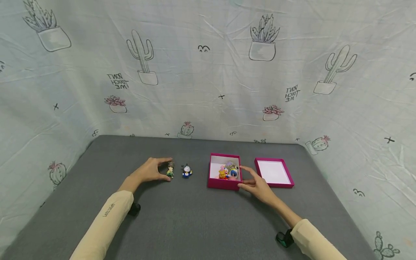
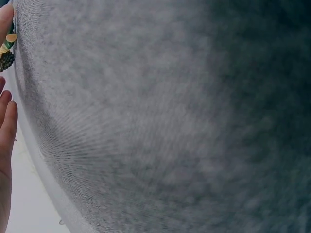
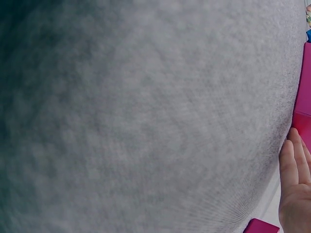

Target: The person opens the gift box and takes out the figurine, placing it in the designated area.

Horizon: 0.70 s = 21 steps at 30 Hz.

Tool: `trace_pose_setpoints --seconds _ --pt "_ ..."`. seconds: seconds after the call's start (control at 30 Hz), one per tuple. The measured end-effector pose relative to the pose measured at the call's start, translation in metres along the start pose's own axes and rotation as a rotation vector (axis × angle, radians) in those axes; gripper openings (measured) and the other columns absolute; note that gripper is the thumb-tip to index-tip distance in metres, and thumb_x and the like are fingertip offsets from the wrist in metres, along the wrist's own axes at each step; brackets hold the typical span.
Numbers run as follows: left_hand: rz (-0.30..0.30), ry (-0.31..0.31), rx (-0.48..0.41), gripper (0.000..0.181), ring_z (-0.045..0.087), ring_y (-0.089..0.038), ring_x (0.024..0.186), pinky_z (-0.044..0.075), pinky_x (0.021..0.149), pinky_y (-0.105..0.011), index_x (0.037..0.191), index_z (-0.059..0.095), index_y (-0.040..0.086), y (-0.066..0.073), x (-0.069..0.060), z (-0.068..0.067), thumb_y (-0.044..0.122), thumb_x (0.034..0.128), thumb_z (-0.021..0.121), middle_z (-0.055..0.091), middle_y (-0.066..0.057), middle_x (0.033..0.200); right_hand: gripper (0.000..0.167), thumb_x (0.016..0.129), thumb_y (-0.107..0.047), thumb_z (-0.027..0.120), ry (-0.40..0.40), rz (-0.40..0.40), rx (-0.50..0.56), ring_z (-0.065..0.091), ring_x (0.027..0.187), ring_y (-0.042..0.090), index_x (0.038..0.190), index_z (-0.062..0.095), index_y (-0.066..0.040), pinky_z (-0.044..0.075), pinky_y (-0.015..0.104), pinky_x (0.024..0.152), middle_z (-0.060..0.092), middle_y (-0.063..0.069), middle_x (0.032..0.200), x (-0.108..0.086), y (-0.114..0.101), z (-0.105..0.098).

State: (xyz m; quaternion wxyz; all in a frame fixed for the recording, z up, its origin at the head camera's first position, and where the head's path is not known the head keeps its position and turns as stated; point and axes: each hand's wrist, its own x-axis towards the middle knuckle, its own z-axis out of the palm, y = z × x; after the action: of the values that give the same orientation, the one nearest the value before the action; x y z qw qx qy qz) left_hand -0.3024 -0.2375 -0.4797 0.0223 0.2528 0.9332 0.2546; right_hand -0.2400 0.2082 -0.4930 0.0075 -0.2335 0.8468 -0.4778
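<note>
My left hand (image 1: 150, 169) stands around a small figurine (image 1: 170, 171) with brown hair and green-yellow clothes, thumb at its near side and fingers at its far side. In the left wrist view the figurine (image 2: 7, 51) shows between thumb and fingertips, with a small gap toward the fingers. Just right of it stands a second figurine (image 1: 186, 171) in blue and white. My right hand (image 1: 260, 187) touches the right side of a magenta box (image 1: 223, 184), its fingers (image 3: 288, 165) straight along the wall. Several colourful figurines (image 1: 229, 172) lie inside the box.
The box's lid (image 1: 274, 184), magenta with a white inside, lies upturned to the right of the box, beyond my right hand. Everything rests on a grey cloth-covered table (image 1: 195, 224). Behind it hangs a white curtain (image 1: 188, 94) printed with cacti.
</note>
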Motion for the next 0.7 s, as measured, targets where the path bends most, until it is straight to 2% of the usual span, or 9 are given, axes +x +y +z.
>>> trace_pose_setpoints --seconds 0.13,0.27,0.37,0.53,0.7 --pt "-0.019 -0.002 -0.041 0.086 0.053 -0.042 0.118 0.044 0.094 -0.054 0.139 0.051 0.005 0.000 0.001 -0.002 0.042 0.0687 0.085 0.050 -0.022 0.137 0.067 0.090 -0.012 0.068 -0.004 -0.003 -0.005 0.067 0.100 0.031 0.147 0.034 -0.009 0.054 0.035 0.080 0.055 0.031 0.126 0.000 -0.007 -0.001" --pt "-0.045 0.031 -0.141 0.083 0.052 -0.042 0.119 0.043 0.097 -0.051 0.138 0.051 0.004 0.002 0.000 -0.005 0.039 0.0704 0.085 0.049 -0.021 0.138 0.066 0.089 -0.006 0.067 -0.020 0.008 0.007 0.066 0.099 0.036 0.146 0.033 -0.002 0.054 0.038 0.080 0.057 0.034 0.120 -0.001 -0.025 -0.003" --pt "-0.058 0.109 -0.220 0.071 0.054 -0.040 0.118 0.044 0.097 -0.049 0.135 0.054 0.003 0.004 -0.001 -0.007 0.033 0.0762 0.082 0.053 -0.020 0.135 0.065 0.089 -0.004 0.066 -0.030 0.023 0.007 0.065 0.100 0.038 0.145 0.033 0.001 0.054 0.038 0.081 0.058 0.034 0.119 -0.002 -0.037 -0.005" --pt "-0.054 0.256 -0.419 0.052 0.058 -0.035 0.115 0.047 0.095 -0.040 0.127 0.059 -0.002 0.006 -0.002 -0.009 0.020 0.0831 0.076 0.062 -0.018 0.124 0.064 0.090 -0.003 0.066 -0.034 0.026 0.000 0.065 0.100 0.039 0.145 0.033 0.001 0.054 0.038 0.081 0.057 0.034 0.120 -0.002 -0.043 -0.007" --pt "-0.011 0.310 -0.624 0.046 0.057 -0.041 0.111 0.049 0.089 -0.023 0.124 0.059 -0.005 0.005 -0.001 -0.010 0.013 0.0849 0.074 0.060 -0.026 0.120 0.064 0.090 -0.003 0.066 -0.035 0.026 0.010 0.065 0.100 0.039 0.145 0.033 0.001 0.054 0.036 0.080 0.059 0.034 0.116 -0.002 -0.042 -0.008"
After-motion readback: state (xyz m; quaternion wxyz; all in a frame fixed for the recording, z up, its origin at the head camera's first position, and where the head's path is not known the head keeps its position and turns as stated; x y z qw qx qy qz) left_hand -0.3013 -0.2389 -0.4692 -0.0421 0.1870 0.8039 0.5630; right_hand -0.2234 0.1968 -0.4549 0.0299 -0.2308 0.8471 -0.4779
